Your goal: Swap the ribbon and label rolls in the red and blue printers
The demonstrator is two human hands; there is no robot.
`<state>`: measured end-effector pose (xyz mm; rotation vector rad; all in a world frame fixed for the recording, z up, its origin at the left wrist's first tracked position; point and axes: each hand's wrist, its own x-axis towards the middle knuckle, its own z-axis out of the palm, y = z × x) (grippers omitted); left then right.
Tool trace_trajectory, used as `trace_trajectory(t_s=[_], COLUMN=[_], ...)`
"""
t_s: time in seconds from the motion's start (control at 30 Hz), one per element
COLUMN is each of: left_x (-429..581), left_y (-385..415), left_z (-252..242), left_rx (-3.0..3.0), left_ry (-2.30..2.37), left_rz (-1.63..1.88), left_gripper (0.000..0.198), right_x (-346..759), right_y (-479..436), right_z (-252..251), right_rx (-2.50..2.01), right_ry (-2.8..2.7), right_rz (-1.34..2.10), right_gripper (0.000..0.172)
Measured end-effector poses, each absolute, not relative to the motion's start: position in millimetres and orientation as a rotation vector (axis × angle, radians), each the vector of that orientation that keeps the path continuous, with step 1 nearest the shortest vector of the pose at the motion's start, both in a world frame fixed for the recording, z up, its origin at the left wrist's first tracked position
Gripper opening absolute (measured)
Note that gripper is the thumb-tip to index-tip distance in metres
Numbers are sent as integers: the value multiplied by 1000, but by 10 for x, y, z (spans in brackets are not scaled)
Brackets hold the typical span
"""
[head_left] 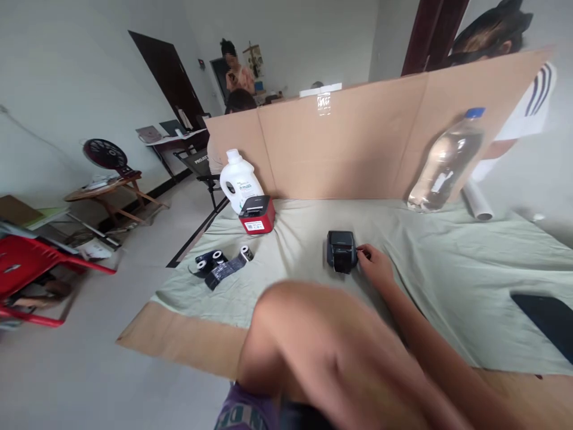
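Right fingers [366, 248] touch black device [341, 251]; clear bottle [447, 160], opaque jug [244, 182] capped

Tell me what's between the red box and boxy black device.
In the head view, only creased green cloth separates the red box and boxy black device.

R arm [441, 352] bare, ran diag. up from lower R. R hand [376, 267] at its end, fingers curled, tips pointing L. Other bare limb [304, 334] bent, blurred, lower ctr., close to cam; arm or leg unclear.
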<state>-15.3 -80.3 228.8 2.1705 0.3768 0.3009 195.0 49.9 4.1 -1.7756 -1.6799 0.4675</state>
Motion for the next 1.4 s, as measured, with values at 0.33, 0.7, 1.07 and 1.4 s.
trace_trajectory(t_s=[0.33, 0.7, 1.07, 1.4], left_x=[-358, -220, -273, -241], left_y=[923, 1125, 1134, 1158], left_z=[847, 300, 240, 261], left_rx=[1213, 1134, 1161, 1146], left_ry=[1399, 1203, 1241, 1350], left_rz=[1038, 823, 790, 731], left_gripper=[36, 45, 37, 21], right_x=[1947, 1925, 1914, 1900], right_y=[544, 543, 521, 515], right_z=[-32, -14, 23, 31], right_rx=[-1780, -1785, -1801, -1823], right_ry=[-1660, -1646, -1639, -1679], right_rz=[440, 413, 431, 411], right_gripper=[36, 36, 33, 33])
